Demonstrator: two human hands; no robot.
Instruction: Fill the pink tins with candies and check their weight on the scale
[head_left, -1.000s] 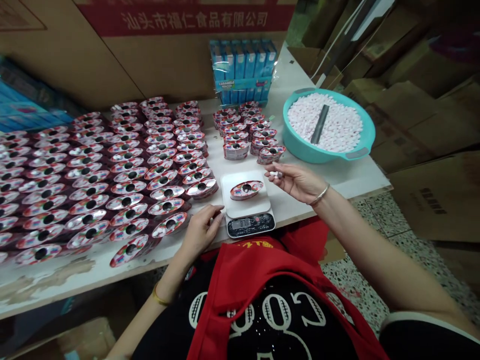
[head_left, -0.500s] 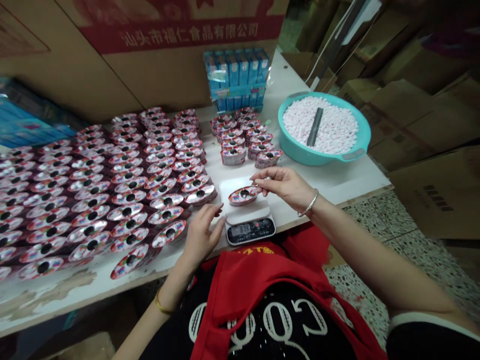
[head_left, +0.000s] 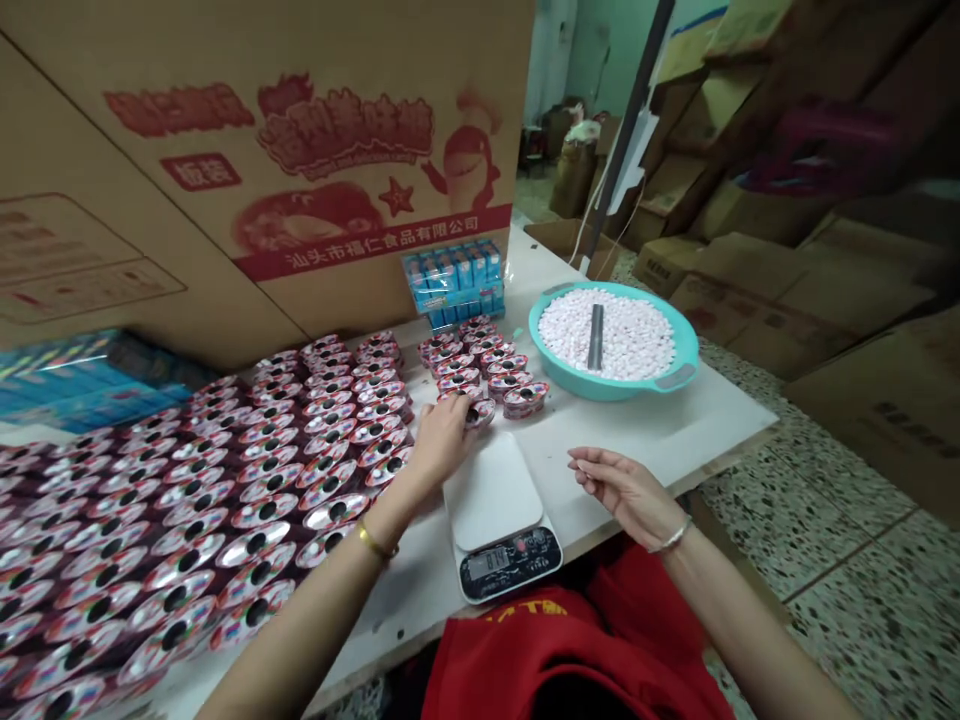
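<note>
My left hand (head_left: pixel 441 440) has its fingers closed on a small red-and-white packet (head_left: pixel 480 413) with an oval top and a dark round hole. It holds the packet just beyond the kitchen scale (head_left: pixel 495 495), at the near end of a group of similar packets (head_left: pixel 525 398). My right hand (head_left: pixel 626 495) hovers over the table right of the scale, thumb and fingertips pinched together. Whatever may be between those fingertips is too small to make out. The scale's display is lit, but its digits are blurred.
Rows of the same packets (head_left: pixel 262 515) fill the table's left side. A turquoise basin (head_left: pixel 615 388) of small white sweets, a dark bar (head_left: pixel 596 337) lying on them, stands at right. Behind are wrapped blue boxes (head_left: pixel 454 280) and a large carton (head_left: pixel 360 240).
The packet that lay on the scale is off it. My left hand has moved forward past the scale and holds a packet. My right hand has drawn back rightward. The view has tilted up.
</note>
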